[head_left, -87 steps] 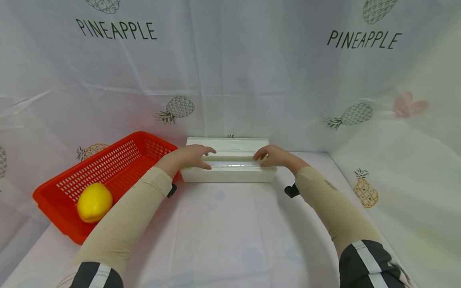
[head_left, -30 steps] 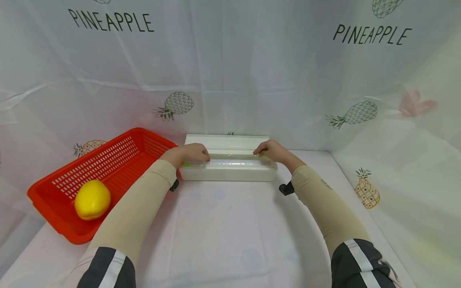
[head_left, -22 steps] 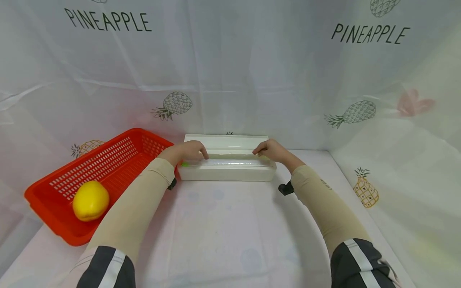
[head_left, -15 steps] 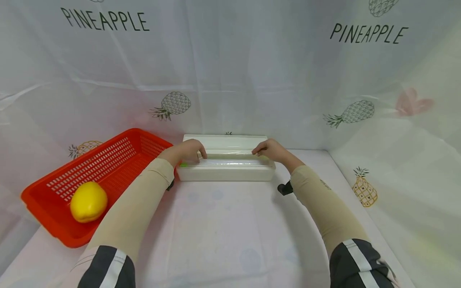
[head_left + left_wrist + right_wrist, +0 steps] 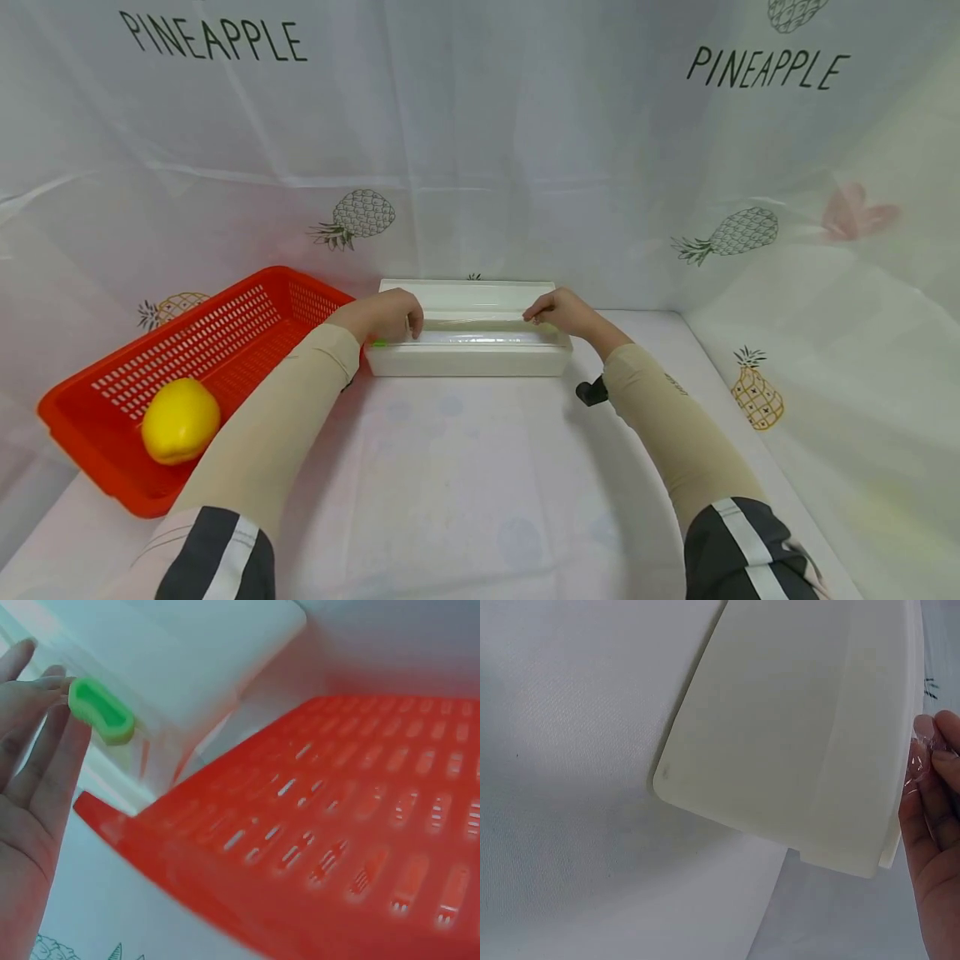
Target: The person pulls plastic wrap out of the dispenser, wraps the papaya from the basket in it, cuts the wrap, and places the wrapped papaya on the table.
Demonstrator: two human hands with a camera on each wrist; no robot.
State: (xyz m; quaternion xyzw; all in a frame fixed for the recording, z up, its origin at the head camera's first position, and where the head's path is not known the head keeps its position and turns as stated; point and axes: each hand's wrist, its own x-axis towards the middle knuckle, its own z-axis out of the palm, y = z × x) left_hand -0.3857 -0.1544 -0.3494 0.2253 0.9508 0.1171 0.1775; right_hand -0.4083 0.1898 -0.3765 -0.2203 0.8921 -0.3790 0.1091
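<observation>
A white cling film dispenser [image 5: 471,361] lies near the back cloth, its lid [image 5: 468,293] tilted open behind it. Clear cling film [image 5: 480,337] stretches across its top. My right hand [image 5: 558,310] pinches the film at the right end; the right wrist view shows its crumpled edge [image 5: 917,761] between thumb and fingers. Over the left end, my left hand [image 5: 382,315] points its fingers down at the film. A green slide cutter [image 5: 102,712] sits close at those fingers in the left wrist view, where thumb and fingertips look apart.
On the left is a red slotted basket [image 5: 225,342] with a yellow rounded fruit [image 5: 181,422] in it. Its far end stands right beside the dispenser's left end. A white cloth printed with pineapples hangs behind.
Both hands have come in to the dispenser, and the right fingers have closed on the film. Lately my left hand has shifted a little left, its fingers bending down, while the right stays pinching.
</observation>
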